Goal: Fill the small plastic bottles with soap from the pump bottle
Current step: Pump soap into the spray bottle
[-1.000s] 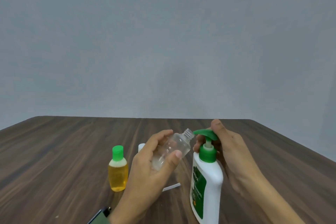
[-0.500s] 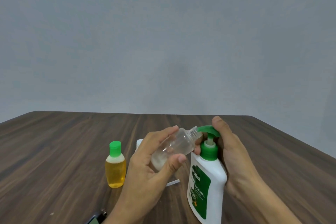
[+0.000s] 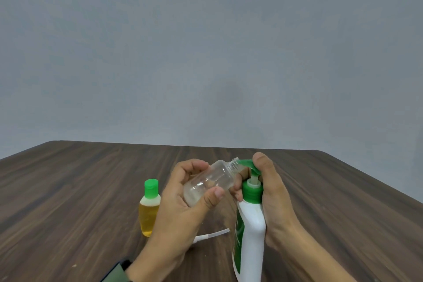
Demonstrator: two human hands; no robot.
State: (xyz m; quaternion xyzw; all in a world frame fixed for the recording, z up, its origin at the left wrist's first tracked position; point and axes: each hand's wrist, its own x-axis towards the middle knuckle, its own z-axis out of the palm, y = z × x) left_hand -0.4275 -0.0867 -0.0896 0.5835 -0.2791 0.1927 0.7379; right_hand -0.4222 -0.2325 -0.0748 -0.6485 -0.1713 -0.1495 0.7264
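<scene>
A small clear plastic bottle (image 3: pixel 211 181), uncapped and tilted, is gripped by my left hand (image 3: pixel 180 208); its threaded mouth touches the green spout of the pump. The white pump bottle (image 3: pixel 249 233) with a green pump head (image 3: pixel 248 165) stands at the near right. My right hand (image 3: pixel 272 199) wraps round its neck, with the thumb on top of the pump head. A second small bottle (image 3: pixel 150 207), holding yellow soap and closed with a green cap, stands upright on the table to the left.
A dark wooden table (image 3: pixel 68 190) stretches to a plain grey wall. A thin white tube (image 3: pixel 212 234) lies on the table between my left hand and the pump bottle. A dark watch strap (image 3: pixel 119 270) shows at my left wrist.
The clear bottle's mouth has moved right, up to the pump spout. My right hand keeps its hold on the pump bottle, and the view has shifted slightly.
</scene>
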